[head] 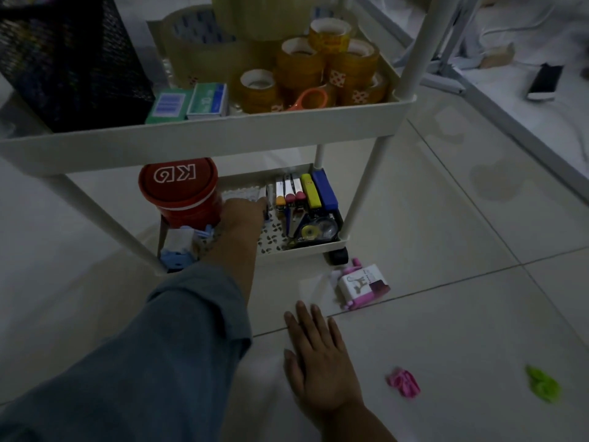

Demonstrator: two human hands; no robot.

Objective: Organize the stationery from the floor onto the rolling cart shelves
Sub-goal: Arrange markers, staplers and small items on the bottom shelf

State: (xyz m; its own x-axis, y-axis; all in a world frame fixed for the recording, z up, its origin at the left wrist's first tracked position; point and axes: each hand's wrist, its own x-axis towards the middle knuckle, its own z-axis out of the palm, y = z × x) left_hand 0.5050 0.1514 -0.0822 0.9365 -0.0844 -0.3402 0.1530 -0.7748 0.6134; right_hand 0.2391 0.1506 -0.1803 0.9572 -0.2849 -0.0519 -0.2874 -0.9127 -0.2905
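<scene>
Denim sleeve [143, 362] covers the left arm, stretched forward between the front legs of the rolling cart [223, 132]. The left hand [243, 213] is over the lower shelf [306, 250], between a red tub [181, 193] and a row of markers [290, 189]; whether its fingertips grasp anything cannot be told. The right hand [318, 355] lies flat and released on the pale tiled floor [446, 218]. A pink-and-white box [363, 287] lies near the cart's wheel, a pink clip [403, 382] and a green clip [541, 384] on open tile to the right.

Dim light, glossy pale tiled floor [462, 330]
</scene>
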